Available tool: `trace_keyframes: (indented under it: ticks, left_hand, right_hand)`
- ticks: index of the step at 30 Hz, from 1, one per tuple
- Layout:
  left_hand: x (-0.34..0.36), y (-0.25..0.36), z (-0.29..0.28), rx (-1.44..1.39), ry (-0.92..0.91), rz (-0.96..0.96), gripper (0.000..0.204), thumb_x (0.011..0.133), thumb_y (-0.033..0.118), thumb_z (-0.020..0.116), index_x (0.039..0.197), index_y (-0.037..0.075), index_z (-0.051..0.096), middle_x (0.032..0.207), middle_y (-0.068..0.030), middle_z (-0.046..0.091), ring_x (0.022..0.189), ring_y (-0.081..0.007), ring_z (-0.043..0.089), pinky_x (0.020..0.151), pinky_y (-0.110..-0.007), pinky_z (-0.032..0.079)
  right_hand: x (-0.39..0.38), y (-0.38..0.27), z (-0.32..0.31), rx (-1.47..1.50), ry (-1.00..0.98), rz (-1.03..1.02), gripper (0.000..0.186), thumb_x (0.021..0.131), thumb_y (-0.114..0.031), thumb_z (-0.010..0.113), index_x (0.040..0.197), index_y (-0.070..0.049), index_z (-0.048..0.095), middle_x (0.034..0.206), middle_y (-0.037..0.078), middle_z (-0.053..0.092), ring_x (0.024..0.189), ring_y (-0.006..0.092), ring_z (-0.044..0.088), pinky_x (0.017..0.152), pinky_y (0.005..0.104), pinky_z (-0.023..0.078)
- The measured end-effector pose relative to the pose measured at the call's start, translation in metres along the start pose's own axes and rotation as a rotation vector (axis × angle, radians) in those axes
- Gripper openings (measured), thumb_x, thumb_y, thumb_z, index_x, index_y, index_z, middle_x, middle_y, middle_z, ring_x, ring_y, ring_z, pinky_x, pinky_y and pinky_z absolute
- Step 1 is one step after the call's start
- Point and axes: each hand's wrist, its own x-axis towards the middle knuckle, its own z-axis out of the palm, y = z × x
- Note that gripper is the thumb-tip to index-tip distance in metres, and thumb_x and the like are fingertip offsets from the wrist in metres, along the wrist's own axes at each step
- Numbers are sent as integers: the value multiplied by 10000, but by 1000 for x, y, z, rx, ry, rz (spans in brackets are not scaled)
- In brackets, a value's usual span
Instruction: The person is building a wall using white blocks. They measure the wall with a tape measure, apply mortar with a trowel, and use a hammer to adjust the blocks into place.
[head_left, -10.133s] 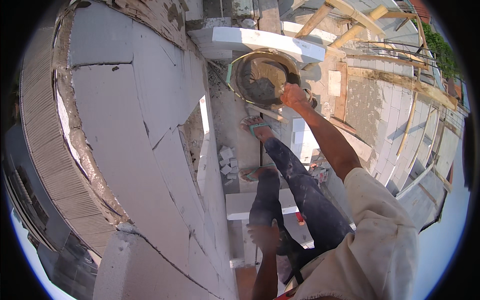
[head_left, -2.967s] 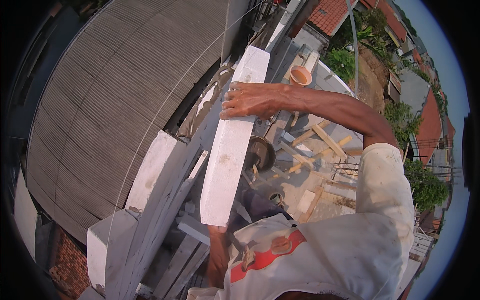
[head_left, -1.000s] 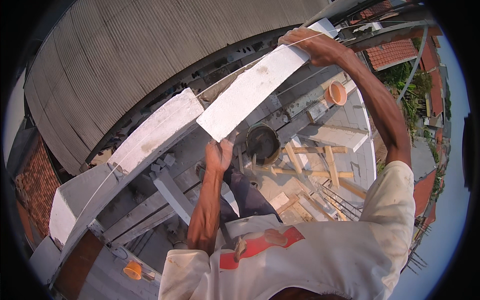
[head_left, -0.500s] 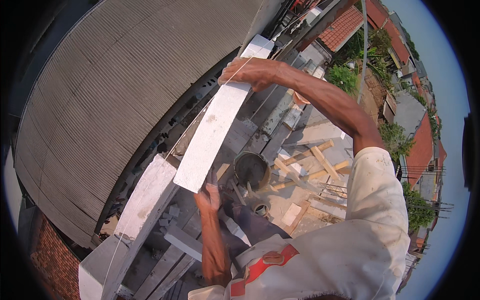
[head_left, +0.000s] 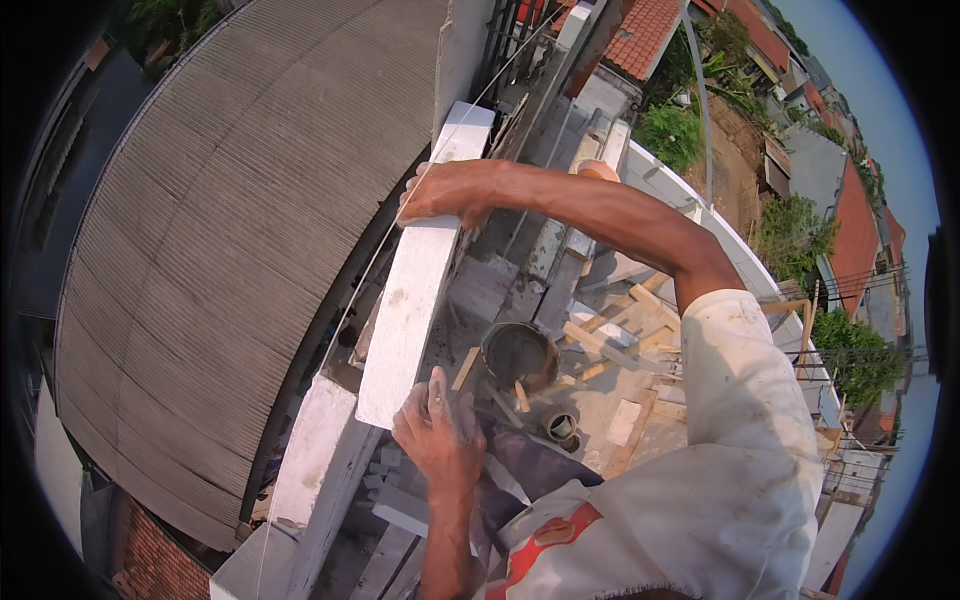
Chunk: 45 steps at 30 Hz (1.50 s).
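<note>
Block [head_left: 405,310] lowered, R hand [head_left: 440,195] @edge — open rt.

A corrugated roof [head_left: 230,250] spreads left of a red-tiled roof [head_left: 642,40] and bush [head_left: 668,137].

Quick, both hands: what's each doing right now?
Left hand: at the near end of the block; whether it grips can't be told.
Right hand: closed over the block, nearer its far end.

White block [head_left: 408,300], grey ribbed roof [head_left: 240,230], orange-red roof tiles [head_left: 640,42], cream shirt [head_left: 690,480], red print [head_left: 522,567], green bush [head_left: 670,136]
</note>
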Motion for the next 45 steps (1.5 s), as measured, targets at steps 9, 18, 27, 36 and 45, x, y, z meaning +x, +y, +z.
trace_keyframes:
  ticks: [9, 18, 27, 36, 45]
  left_hand:
    - [114, -28, -6, 134, -312, -234, 1148, 688, 237, 934, 1585, -50, 277, 1502, -282, 471, 1347, -449, 519, 1129, -494, 428]
    - [105, -51, 9, 178, -70, -21, 1038, 725, 303, 902, 1541, -37, 358, 1270, -211, 584, 1102, -408, 637, 923, -482, 538]
    - [114, -34, 0, 115, -168, -146, 1015, 684, 218, 892, 1524, -29, 380, 1284, -223, 594, 1117, -413, 638, 926, -481, 545]
    - [114, -45, -3, 72, -160, -139, 1040, 621, 179, 871, 1520, -21, 388, 1359, -231, 588, 1191, -412, 638, 958, -456, 565]
    - [120, -23, -20, 44, -88, -112, 973, 623, 132, 841, 1490, -28, 430, 1270, -209, 626, 1119, -387, 666, 913, -466, 579]
  right_hand:
    - [-2, 3, -4, 11, -2, 11, 758, 597, 28, 871, 1305, -96, 631, 1244, 63, 692, 1229, 301, 630, 1100, 459, 489]
    - [-77, 85, -79, -342, 199, 1166, 340, 766, -194, 748, 1075, -53, 758, 979, 173, 770, 971, 369, 763, 797, 486, 620]
    - [-74, 89, -62, -396, 235, 1150, 367, 795, -206, 798, 1119, -43, 742, 1039, 172, 764, 977, 388, 754, 788, 509, 616]
    - [-2, -110, 35, -196, 193, 91, 913, 783, 29, 772, 1566, -268, 409, 1539, 32, 497, 1466, 271, 433, 1286, 496, 290]
    - [9, -75, 26, -61, 201, 3, 884, 597, 73, 805, 1412, -171, 567, 1347, 53, 654, 1309, 315, 566, 1176, 511, 393]
